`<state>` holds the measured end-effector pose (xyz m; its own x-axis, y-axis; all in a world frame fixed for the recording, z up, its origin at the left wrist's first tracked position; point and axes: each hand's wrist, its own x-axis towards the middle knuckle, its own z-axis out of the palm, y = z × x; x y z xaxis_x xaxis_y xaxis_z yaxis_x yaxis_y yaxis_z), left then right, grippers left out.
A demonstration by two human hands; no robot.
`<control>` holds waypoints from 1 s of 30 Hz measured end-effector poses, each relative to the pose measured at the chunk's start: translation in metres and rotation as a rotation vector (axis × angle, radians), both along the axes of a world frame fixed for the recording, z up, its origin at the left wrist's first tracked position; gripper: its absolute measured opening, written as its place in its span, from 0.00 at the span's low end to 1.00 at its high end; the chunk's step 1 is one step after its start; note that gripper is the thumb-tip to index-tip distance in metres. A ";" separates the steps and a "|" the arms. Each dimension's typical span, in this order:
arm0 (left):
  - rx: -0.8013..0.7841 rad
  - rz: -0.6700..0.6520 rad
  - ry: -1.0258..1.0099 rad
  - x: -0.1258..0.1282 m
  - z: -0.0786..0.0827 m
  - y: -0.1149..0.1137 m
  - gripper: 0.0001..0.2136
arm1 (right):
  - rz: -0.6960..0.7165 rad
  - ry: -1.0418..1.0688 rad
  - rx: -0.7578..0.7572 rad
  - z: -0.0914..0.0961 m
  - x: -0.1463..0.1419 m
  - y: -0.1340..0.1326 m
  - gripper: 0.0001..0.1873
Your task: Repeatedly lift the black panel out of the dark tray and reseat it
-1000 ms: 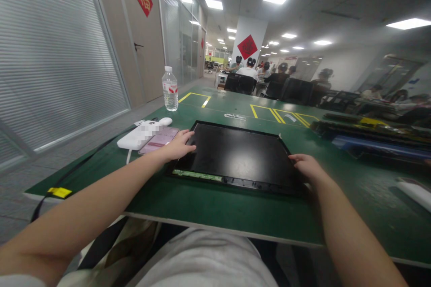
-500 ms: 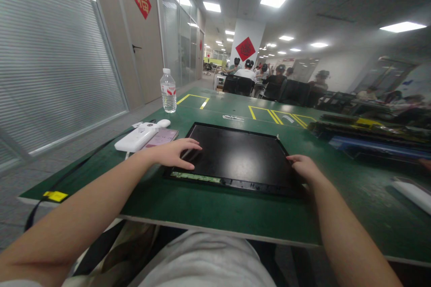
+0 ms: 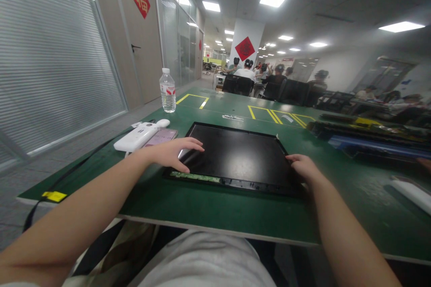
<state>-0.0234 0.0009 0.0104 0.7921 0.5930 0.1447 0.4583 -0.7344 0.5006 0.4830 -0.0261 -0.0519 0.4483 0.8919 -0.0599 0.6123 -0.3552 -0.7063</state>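
A black display panel (image 3: pixel 235 152) lies flat on the green table, its dark screen facing up and reflecting a ceiling light. Along its near edge runs a green circuit board strip (image 3: pixel 195 177). Over the panel's left side is my left hand (image 3: pixel 175 152), thumb and fingers spread apart; whether it touches the surface I cannot tell. At the right edge, my right hand (image 3: pixel 303 168) grips the panel's frame between the thumb and curled fingers, partly hidden behind the hand.
Left of the panel lie a white power bank (image 3: pixel 136 136) and a phone (image 3: pixel 161 136), with a water bottle (image 3: pixel 168 92) behind them. Stacked panel parts (image 3: pixel 370 132) occupy the right side. Yellow tape (image 3: pixel 266 114) marks the table's far part. Several people sit beyond.
My left thumb has shifted slightly left and down towards the panel's near edge, widening the hand's spread. The right hand and the panel hold still.
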 end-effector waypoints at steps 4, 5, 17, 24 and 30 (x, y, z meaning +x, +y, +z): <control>-0.018 -0.008 -0.031 0.003 0.001 -0.003 0.30 | -0.002 -0.022 -0.008 0.002 0.000 0.000 0.27; -0.021 -0.009 -0.035 0.003 0.001 -0.003 0.30 | -0.003 -0.027 -0.010 0.003 -0.001 0.000 0.27; 0.070 -0.036 -0.023 0.002 -0.004 -0.002 0.29 | -0.018 -0.028 0.017 0.004 -0.003 -0.002 0.26; 0.054 0.047 0.037 0.004 -0.002 -0.002 0.27 | -0.003 -0.047 0.005 0.005 -0.003 -0.002 0.26; 0.188 0.338 0.125 0.006 -0.014 0.011 0.23 | -0.017 -0.029 0.001 0.008 -0.007 -0.003 0.27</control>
